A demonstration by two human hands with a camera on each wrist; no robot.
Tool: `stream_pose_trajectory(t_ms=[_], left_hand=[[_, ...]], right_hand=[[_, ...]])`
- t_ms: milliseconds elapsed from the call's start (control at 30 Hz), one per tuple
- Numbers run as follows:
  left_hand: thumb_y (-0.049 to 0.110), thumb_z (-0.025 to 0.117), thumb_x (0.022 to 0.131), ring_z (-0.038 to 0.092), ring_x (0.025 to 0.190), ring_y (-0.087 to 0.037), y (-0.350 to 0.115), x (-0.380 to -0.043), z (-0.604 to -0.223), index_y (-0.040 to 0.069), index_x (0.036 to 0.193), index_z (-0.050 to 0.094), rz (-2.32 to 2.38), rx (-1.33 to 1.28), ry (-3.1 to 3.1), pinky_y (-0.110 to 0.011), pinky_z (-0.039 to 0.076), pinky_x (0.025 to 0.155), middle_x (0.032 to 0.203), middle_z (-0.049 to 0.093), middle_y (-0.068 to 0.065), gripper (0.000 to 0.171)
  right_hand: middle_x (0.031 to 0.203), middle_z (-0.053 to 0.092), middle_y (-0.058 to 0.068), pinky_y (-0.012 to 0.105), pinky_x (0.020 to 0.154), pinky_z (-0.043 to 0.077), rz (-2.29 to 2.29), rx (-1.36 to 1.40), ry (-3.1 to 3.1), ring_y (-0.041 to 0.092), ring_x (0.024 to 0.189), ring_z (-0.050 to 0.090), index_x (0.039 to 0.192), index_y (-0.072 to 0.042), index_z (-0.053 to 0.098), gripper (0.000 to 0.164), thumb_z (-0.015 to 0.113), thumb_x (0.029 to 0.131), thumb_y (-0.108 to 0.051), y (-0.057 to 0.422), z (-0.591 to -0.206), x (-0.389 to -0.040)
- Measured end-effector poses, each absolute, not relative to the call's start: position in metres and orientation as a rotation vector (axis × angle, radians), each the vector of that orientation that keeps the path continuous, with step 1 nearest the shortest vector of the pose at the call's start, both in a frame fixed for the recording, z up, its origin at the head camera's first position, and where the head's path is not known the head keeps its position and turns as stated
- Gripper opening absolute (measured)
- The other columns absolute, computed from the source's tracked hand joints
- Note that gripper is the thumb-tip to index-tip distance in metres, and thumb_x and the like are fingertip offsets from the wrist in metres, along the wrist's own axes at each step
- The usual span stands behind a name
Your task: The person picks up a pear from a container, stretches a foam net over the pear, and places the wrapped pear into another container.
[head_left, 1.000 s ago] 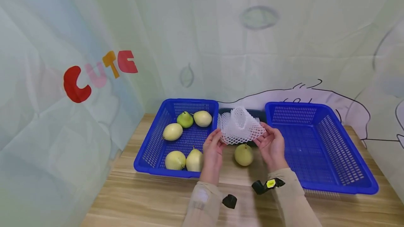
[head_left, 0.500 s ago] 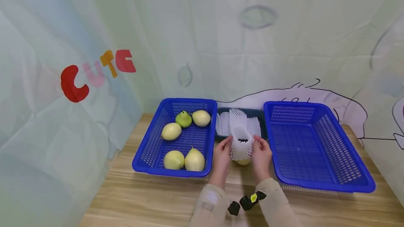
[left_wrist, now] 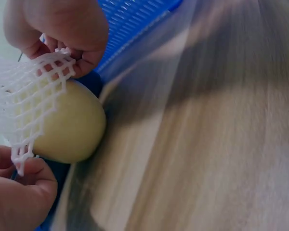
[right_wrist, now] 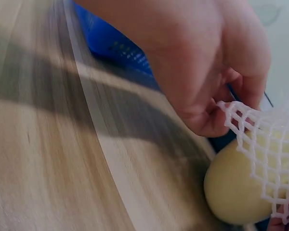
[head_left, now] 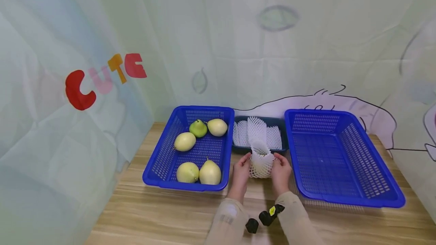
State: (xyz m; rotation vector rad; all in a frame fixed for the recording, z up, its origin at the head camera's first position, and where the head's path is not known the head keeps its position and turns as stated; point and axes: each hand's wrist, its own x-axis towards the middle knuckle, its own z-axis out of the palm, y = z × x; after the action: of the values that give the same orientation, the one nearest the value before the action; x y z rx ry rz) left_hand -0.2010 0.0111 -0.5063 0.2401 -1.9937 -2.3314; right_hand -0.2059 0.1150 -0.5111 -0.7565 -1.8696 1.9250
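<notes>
Pale creased backdrop (head_left: 218, 48), "CUTE" lettering (head_left: 80, 90); wood-grain tabletop (head_left: 153, 214).

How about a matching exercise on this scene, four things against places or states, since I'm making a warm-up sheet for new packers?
Things
1. Left hand
2. Pear between it and the right hand
3. Dark tray
4. Green pear

Places or states
A. Partly covered by a white net, one end bare
B. In the left blue basket
C. Has several white nets lying in it
D. Pinching a net's edge

Pairs
1-D, 2-A, 3-C, 4-B
</notes>
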Motion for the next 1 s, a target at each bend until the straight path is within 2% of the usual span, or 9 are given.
stream_pose_trajectory(t_ms=[133,233,367,467,600,700,833,933,1000], left_hand=[[-0.001,0.048,0.09,0.046,0.117,-0.036,0.01,-0.205,-0.515,-0.015,0.121,0.052,-2.304,0.272,-2.081,-0.039,0.04,0.095,0.124,0.051,-0.028,0.034],[0.001,0.05,0.089,0.044,0.12,-0.035,0.011,-0.22,-0.55,-0.01,0.121,0.055,-2.178,0.219,-2.169,-0.042,0.036,0.099,0.126,0.052,-0.024,0.034],[0.011,0.054,0.089,0.053,0.112,-0.021,0.009,-0.259,-0.639,0.006,0.121,0.061,-1.908,0.052,-2.256,-0.028,0.042,0.092,0.119,0.06,-0.011,0.033],[0.015,0.056,0.089,0.057,0.103,-0.016,0.006,-0.271,-0.667,0.012,0.118,0.064,-1.757,-0.012,-2.321,-0.024,0.045,0.082,0.111,0.062,-0.007,0.031],[0.005,0.054,0.086,0.057,0.101,-0.027,0.005,-0.24,-0.603,0.003,0.116,0.064,-1.706,0.018,-2.418,-0.038,0.046,0.084,0.106,0.061,-0.014,0.031],[0.002,0.052,0.085,0.057,0.101,-0.031,0.006,-0.22,-0.561,-0.002,0.115,0.063,-1.641,0.076,-2.497,-0.04,0.045,0.084,0.106,0.061,-0.018,0.032],[0.002,0.057,0.082,0.056,0.098,-0.032,0.008,-0.211,-0.546,0.0,0.111,0.065,-1.458,0.106,-2.55,-0.038,0.043,0.084,0.102,0.061,-0.018,0.03],[0.003,0.063,0.077,0.054,0.094,-0.031,0.008,-0.21,-0.546,0.003,0.104,0.068,-1.396,0.114,-2.527,-0.038,0.041,0.083,0.096,0.06,-0.014,0.028],[0.002,0.062,0.077,0.055,0.091,-0.028,0.009,-0.21,-0.546,0.002,0.103,0.067,-1.482,0.108,-2.514,-0.034,0.042,0.081,0.094,0.06,-0.012,0.026]], right_hand=[[0.114,0.054,0.026,0.023,0.07,0.038,1.987,-0.786,-1.908,0.025,0.094,0.05,0.115,0.009,0.055,0.032,0.037,0.091,-0.002,0.122,-0.52,-0.21],[0.117,0.052,0.028,0.027,0.075,0.038,2.005,-0.779,-1.963,0.031,0.101,0.049,0.117,0.01,0.053,0.034,0.035,0.091,-0.002,0.127,-0.525,-0.211],[0.119,0.05,0.031,0.032,0.08,0.037,2.004,-0.75,-2.039,0.035,0.106,0.047,0.117,0.011,0.052,0.035,0.033,0.091,-0.002,0.132,-0.53,-0.212],[0.119,0.05,0.031,0.034,0.081,0.037,1.976,-0.733,-2.105,0.036,0.106,0.047,0.116,0.012,0.051,0.035,0.032,0.091,-0.001,0.134,-0.534,-0.213],[0.115,0.052,0.03,0.035,0.08,0.038,1.88,-0.687,-2.208,0.036,0.102,0.048,0.112,0.013,0.053,0.032,0.034,0.09,0.001,0.136,-0.538,-0.213],[0.112,0.054,0.03,0.038,0.082,0.039,1.813,-0.637,-2.261,0.037,0.101,0.049,0.109,0.014,0.054,0.03,0.036,0.089,0.002,0.138,-0.54,-0.213],[0.113,0.053,0.03,0.041,0.085,0.038,1.768,-0.592,-2.274,0.038,0.102,0.049,0.11,0.012,0.053,0.03,0.036,0.088,0.002,0.138,-0.541,-0.212],[0.113,0.054,0.028,0.039,0.085,0.038,1.785,-0.586,-2.247,0.035,0.102,0.049,0.112,0.011,0.054,0.03,0.036,0.089,0.002,0.138,-0.539,-0.211],[0.113,0.055,0.028,0.037,0.084,0.038,1.819,-0.593,-2.217,0.034,0.102,0.049,0.112,0.01,0.055,0.031,0.035,0.089,0.002,0.137,-0.538,-0.21]])
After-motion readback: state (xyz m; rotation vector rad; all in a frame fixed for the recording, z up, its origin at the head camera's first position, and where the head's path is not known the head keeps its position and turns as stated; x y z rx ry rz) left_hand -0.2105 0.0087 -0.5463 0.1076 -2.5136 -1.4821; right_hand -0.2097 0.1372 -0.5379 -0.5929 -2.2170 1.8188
